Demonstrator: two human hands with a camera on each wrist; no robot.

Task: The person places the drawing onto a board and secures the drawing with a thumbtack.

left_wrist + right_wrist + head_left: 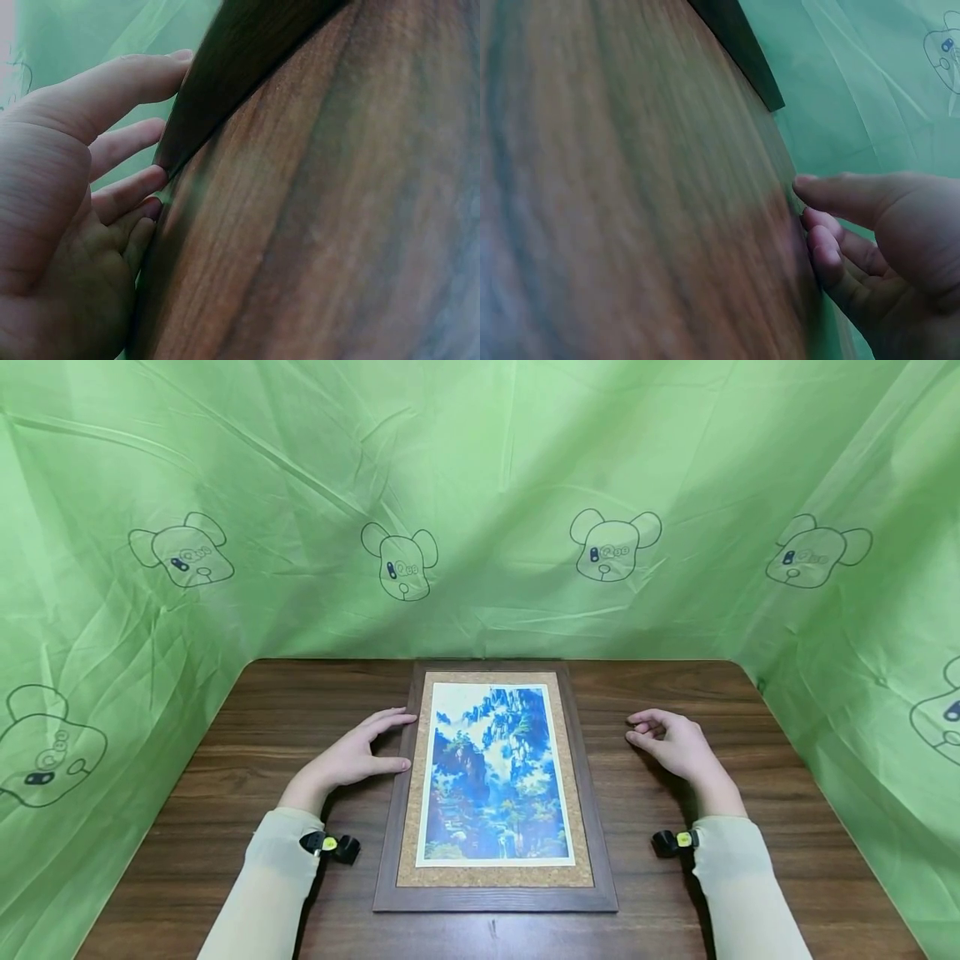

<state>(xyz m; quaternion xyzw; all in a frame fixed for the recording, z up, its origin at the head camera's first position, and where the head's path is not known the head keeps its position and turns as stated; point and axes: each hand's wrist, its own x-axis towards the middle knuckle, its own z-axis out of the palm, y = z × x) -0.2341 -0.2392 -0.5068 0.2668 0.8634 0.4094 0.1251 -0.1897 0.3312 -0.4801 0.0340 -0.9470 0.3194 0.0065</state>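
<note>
A dark wooden picture frame [495, 900] lies flat on the table, with a cork backing [495, 877] inside its border. On the cork rests a blue landscape print [495, 777] with a white margin. My left hand [348, 760] touches the frame's left side with thumb and fingertips, fingers fairly straight; the left wrist view shows this hand [82, 172] against the frame's edge [240, 60]. To the right of the frame and apart from it, my right hand [675, 747] is at the tabletop with loosely bent fingers and holds nothing; the right wrist view shows it [877, 240] too.
The brown wood-grain table [300, 693] has rounded far corners. Green cloth [480, 485] printed with cartoon bear heads hangs behind it and along both sides. A small black wrist camera [345, 849] sits at the left sleeve, another camera [666, 843] at the right.
</note>
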